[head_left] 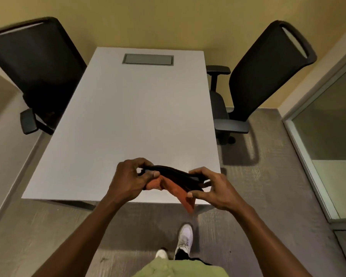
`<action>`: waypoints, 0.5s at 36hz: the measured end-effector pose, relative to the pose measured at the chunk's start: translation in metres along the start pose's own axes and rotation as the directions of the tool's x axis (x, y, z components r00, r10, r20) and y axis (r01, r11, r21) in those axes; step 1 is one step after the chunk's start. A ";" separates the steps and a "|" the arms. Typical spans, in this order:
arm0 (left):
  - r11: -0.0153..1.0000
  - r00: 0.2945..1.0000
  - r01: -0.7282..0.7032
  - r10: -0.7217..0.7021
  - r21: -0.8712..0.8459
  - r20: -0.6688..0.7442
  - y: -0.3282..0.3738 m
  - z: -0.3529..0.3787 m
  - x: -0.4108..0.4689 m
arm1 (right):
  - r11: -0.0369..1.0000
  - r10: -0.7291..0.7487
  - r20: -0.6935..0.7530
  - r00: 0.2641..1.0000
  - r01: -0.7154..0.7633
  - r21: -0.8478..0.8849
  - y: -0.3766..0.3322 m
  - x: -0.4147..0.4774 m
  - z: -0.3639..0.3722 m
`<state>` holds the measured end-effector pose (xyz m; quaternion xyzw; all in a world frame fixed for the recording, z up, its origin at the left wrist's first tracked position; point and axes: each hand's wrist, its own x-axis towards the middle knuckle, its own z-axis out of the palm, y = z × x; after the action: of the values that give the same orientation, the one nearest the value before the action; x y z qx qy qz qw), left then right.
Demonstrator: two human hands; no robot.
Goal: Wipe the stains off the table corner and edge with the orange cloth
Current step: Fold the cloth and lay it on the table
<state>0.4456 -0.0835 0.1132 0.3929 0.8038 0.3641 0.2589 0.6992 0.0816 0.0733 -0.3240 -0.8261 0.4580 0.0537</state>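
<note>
The orange cloth [177, 189] hangs between both hands over the near edge of the white table [132, 116]; its upper fold looks dark, nearly black, and an orange corner droops below the table edge. My left hand [131, 177] pinches the cloth's left end. My right hand [212, 188] grips the right end with its fingers curled around the fold. Both hands hover near the table's near right corner [218, 202]. No stains show on the table top from this angle.
A black office chair [38, 72] stands at the table's left and another [254, 80] at its right. A grey cable hatch [148, 59] is set in the far end. A glass partition [328, 140] runs along the right. My white shoes [185, 239] stand on grey floor.
</note>
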 end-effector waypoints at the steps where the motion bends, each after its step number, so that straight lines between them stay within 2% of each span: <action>1: 1.000 1.000 0.003 -0.003 -0.003 -0.006 0.002 -0.001 0.004 | 1.000 -0.023 0.017 1.000 0.023 -0.009 0.000 0.006 0.001; 4: 1.000 1.000 0.010 -0.010 0.014 -0.016 0.008 -0.004 0.013 | 0.997 -0.065 0.004 0.998 0.065 -0.036 0.000 0.022 0.002; 9: 0.997 0.998 0.063 -0.062 0.035 -0.017 0.003 -0.015 0.024 | 0.990 -0.137 -0.110 0.984 0.135 -0.028 0.000 0.052 -0.006; 18: 0.991 0.989 0.122 -0.115 0.061 -0.095 -0.011 -0.037 0.032 | 0.970 -0.238 -0.134 0.962 0.241 0.012 -0.025 0.110 -0.026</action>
<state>0.3972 -0.0760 0.1222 0.3356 0.8484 0.3388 0.2298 0.6108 0.1561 0.0849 -0.2505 -0.8473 0.4373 0.1676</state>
